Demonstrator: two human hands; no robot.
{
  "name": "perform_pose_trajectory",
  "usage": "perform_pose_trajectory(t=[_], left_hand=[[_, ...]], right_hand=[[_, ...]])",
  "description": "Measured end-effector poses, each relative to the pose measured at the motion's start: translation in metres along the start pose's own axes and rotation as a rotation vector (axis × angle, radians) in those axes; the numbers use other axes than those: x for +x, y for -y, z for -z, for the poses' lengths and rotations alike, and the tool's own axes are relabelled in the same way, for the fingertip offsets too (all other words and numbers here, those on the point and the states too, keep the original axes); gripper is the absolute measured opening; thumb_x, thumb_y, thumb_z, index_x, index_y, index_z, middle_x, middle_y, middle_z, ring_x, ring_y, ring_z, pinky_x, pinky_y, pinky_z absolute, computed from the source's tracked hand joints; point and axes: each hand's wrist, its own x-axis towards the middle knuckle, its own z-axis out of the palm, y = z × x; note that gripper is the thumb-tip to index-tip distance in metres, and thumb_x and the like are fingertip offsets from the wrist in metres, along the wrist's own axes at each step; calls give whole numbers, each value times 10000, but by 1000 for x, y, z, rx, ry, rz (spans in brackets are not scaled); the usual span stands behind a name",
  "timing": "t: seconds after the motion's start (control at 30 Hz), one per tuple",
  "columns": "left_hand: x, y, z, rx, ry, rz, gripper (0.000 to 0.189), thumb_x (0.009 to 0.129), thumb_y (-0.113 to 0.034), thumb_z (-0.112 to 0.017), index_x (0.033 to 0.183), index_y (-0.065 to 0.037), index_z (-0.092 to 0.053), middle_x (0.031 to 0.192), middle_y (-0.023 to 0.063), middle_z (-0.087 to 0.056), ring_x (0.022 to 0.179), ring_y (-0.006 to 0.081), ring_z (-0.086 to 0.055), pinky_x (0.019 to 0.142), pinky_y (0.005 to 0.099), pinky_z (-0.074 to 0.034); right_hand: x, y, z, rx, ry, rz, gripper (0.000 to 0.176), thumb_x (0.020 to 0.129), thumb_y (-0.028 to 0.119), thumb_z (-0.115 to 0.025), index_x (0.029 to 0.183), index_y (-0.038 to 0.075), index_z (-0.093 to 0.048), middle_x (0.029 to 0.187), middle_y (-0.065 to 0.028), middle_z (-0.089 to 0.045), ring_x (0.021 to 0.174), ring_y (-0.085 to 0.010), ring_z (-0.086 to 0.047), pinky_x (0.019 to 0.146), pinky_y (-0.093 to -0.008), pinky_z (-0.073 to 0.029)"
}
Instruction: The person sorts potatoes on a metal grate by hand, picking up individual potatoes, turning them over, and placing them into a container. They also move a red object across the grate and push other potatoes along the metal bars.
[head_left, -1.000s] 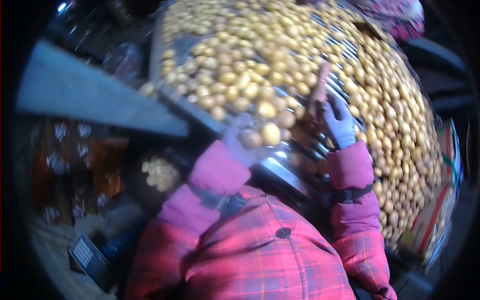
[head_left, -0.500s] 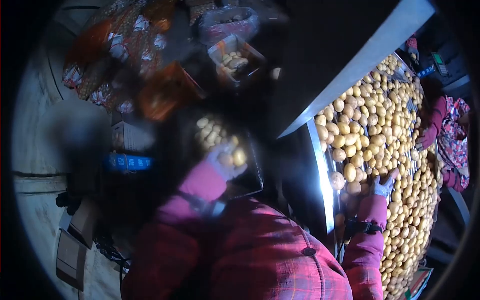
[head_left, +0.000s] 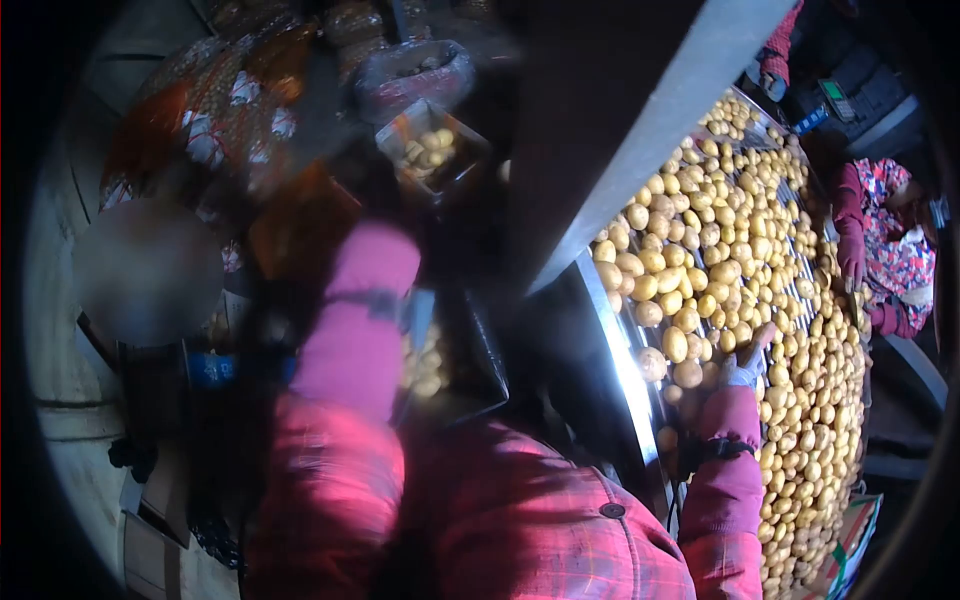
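My left arm reaches away from my body in a pink sleeve, blurred, over a dark-lined box (head_left: 490, 345). Potatoes (head_left: 428, 375) in that box show beside the sleeve. Beyond the cuff, my left hand and its fingers are hidden, so what it holds cannot be seen. My right hand (head_left: 748, 366), in a pale glove, rests among the potatoes (head_left: 735, 275) spread over a metal roller table (head_left: 622, 345). Its fingers stretch forward, partly in shadow, and nothing is visibly gripped.
An open box (head_left: 462, 165) of potatoes stands ahead, near a plastic-lined container (head_left: 415, 80). Filled net sacks (head_left: 215, 110) are piled at upper left. A slanted metal panel (head_left: 640, 140) rises beside the table. A co-worker's gloved hand (head_left: 850, 262) is at the far side.
My left hand held potatoes above the dark-lined box; its arm has since swung forward and the hand is hidden. My right hand remains among the potatoes. The whole view has shifted slightly.
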Motion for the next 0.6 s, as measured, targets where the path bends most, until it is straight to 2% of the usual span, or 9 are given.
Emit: perform_pose_trajectory(t=[0.07,0.13,0.2,0.27,0.4,0.5,0.53,0.57,0.6], left_hand=[[-18,24,20,27,-10,81,301,865,-367,-528,1075,-151,-520,1030,64,-581,962,283,-550,823,456,-453],[-41,47,38,66,-30,198,296,866,-368,-532,1059,-145,-519,1016,75,-583,946,285,-553,810,449,-456],[-61,70,36,152,-40,336,291,867,-370,-536,1043,-139,-517,1001,86,-586,929,287,-555,796,442,-459],[-67,91,47,361,267,380,476,883,-371,-496,1261,-90,-433,1169,121,-517,1011,266,-533,838,390,-460],[-117,120,-14,607,521,412,502,916,-419,-472,1254,-49,-442,1041,127,-575,854,234,-601,747,362,-501],[-148,137,-64,812,754,298,514,929,-420,-448,1243,-13,-442,1056,122,-577,857,214,-600,759,348,-497],[-154,141,-77,830,847,286,515,947,-400,-421,1247,18,-438,1076,110,-575,907,183,-589,798,316,-481],[-156,152,-86,846,867,305,515,947,-400,-421,1247,18,-438,1076,110,-575,907,183,-589,798,316,-481],[-159,165,-97,883,974,175,500,951,-373,-427,1255,24,-434,1085,110,-572,942,181,-577,822,311,-470]], right_hand=[[29,-64,-6,198,27,323,915,627,-180,-421,1455,89,-141,1436,-161,-283,1256,-244,-388,1018,-335,-367],[41,-51,20,-247,29,181,773,670,-96,-553,1384,47,-293,1367,-128,-398,1224,-230,-433,978,-330,-408],[38,-62,56,218,100,-5,680,698,10,-631,1332,44,-389,1286,-108,-487,1152,-209,-491,937,-316,-426],[32,-82,90,-6,-92,152,673,720,-1,-608,1351,53,-380,1266,-99,-500,1121,-199,-502,947,-304,-414],[-30,-82,144,-163,-331,375,606,776,0,-541,1355,104,-395,1228,-156,-531,1135,-217,-512,956,-321,-400],[-104,-34,158,-646,-203,54,545,796,-26,-510,1319,105,-428,985,-208,-548,937,-347,-579,789,-427,-461],[-109,-35,154,-887,-76,-272,550,791,3,-505,1325,93,-407,1147,-193,-549,1116,-376,-504,901,-422,-429],[-123,-70,154,-926,-214,166,583,748,45,-549,1315,86,-422,1158,-194,-556,1100,-358,-530,910,-430,-437],[-127,-101,162,-799,-204,155,595,726,59,-563,1307,78,-437,1176,-196,-549,1107,-356,-527,930,-417,-430]])
